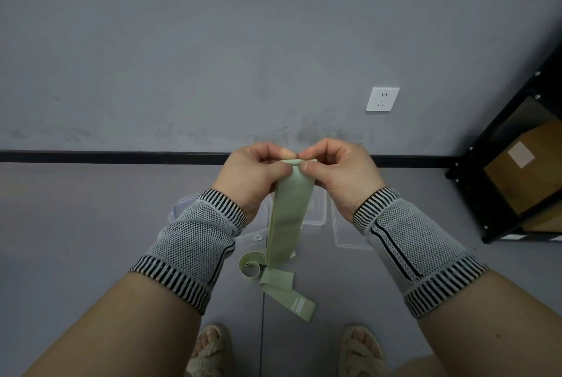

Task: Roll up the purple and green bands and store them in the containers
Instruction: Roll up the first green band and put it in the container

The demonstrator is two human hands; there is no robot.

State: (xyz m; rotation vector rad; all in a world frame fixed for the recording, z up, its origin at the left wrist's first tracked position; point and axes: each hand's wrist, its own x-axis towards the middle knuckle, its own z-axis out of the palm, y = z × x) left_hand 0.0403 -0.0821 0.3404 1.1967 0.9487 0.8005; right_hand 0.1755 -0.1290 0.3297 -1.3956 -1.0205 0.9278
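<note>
A white wall socket (pixel 382 99) sits on the grey wall above a black skirting strip (pixel 121 156). A black metal shelf rack (pixel 498 139) holding brown cardboard boxes (pixel 523 163) stands at the floor's right edge.

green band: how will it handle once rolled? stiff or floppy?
Likely floppy: the green band hangs limp from both hands, left hand and right hand, and its tail curls loosely below. Probably light, since a fingertip pinch holds it up. The loose loops suggest some spring, so a roll may unwind if released.
</note>
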